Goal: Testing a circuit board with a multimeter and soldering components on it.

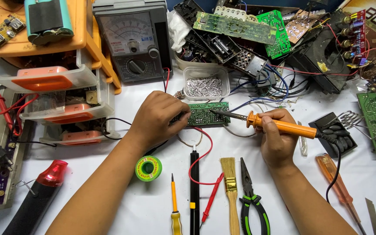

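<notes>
A small green circuit board (207, 114) lies on the white table, just below a clear tub of metal bits (204, 85). My left hand (159, 116) rests on the board's left end and holds it down. My right hand (276, 137) grips an orange-handled soldering iron (281, 125). Its dark tip points left and touches the board's upper right part. A black cord runs from the iron's back end down past my right wrist.
Before me lie a green solder spool (148, 168), a yellow screwdriver (175, 206), black and red probes (194, 191), a brush (230, 187) and green-handled pliers (251, 196). An analogue meter (133, 41), orange drawers (62, 93) and several scrap boards (257, 32) stand behind. An iron stand (334, 132) sits to the right.
</notes>
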